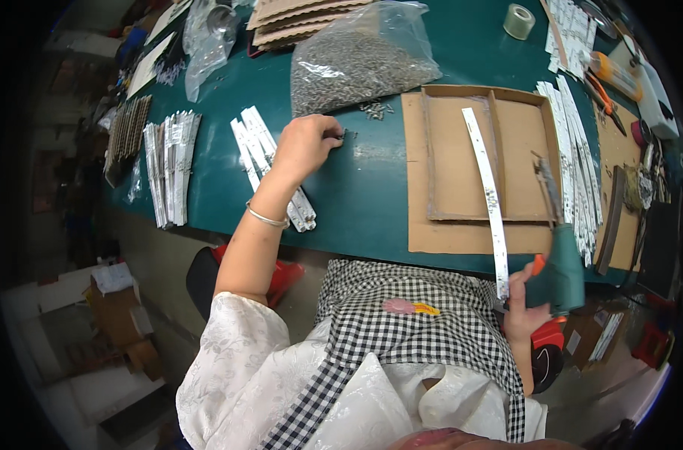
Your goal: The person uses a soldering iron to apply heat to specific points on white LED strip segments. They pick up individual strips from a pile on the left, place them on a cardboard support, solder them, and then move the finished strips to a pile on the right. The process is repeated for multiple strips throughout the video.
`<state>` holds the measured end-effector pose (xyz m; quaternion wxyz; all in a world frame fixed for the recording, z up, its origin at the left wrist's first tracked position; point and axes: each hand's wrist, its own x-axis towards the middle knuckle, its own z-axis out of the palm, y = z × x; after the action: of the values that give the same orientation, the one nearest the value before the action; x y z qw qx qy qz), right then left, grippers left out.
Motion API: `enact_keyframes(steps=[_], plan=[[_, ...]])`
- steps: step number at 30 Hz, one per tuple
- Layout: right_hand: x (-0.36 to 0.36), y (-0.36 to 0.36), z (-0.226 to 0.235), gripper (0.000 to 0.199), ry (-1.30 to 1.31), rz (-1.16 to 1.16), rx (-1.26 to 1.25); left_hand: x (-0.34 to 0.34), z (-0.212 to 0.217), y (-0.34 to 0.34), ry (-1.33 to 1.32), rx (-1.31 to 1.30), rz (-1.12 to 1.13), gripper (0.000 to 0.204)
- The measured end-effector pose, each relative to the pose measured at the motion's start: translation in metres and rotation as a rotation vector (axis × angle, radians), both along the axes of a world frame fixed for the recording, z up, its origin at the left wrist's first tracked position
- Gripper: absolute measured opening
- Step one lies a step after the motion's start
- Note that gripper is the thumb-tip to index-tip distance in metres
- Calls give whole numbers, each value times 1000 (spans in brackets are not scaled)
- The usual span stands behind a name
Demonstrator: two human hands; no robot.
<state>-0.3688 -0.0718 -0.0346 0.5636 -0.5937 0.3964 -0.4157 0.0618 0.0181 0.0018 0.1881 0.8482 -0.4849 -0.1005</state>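
Note:
My left hand (305,146) is over the green table, thumb and fingertips pinched together at a few small dark metal pieces (347,136) that look like screws. Under that wrist lies a bundle of white strips (255,142). My right hand (523,304) is low at the table's near edge, its fingers around the handle of a green gun-shaped tool (568,262) with an orange trigger. The tool's metal front end is blurred. A long white strip (484,172) with small marks slants over a cardboard tray (450,219), its near end touching my right fingers.
A clear bag of small metal pieces (360,67) sits at the back, with a loose pile (375,110) beside it. More white strips (173,169) stand at left, others (574,161) at right. Tape (518,22), pliers (608,101) and corrugated cardboard (296,19) lie farther out.

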Motion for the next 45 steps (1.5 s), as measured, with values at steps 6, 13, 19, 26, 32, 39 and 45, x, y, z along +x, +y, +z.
enact_keyframes(steps=[6, 13, 19, 26, 32, 39, 45], plan=[[-13, -19, -10, 36, 158, 272, -244, 5, -12, -6, 37, -17, 9, 17], [10, -32, 1, 53, 58, 292, -206, 2, -8, -9, 19, 33, -2, 19], [18, -32, 4, 59, -37, 178, -100, -3, -2, -13, 140, 18, 25, 19], [25, -37, 15, 61, -87, 109, -21, 2, -3, -9, 147, 69, -22, 21], [23, -39, 12, 62, -114, 89, -26, -9, -4, -11, 197, -49, -23, 17], [22, -38, 17, 55, -129, 104, -7, -10, -7, -13, 59, -48, -156, 16], [19, -41, 14, 59, -99, 108, -27, -15, -10, -11, 14, -69, -153, 9]])
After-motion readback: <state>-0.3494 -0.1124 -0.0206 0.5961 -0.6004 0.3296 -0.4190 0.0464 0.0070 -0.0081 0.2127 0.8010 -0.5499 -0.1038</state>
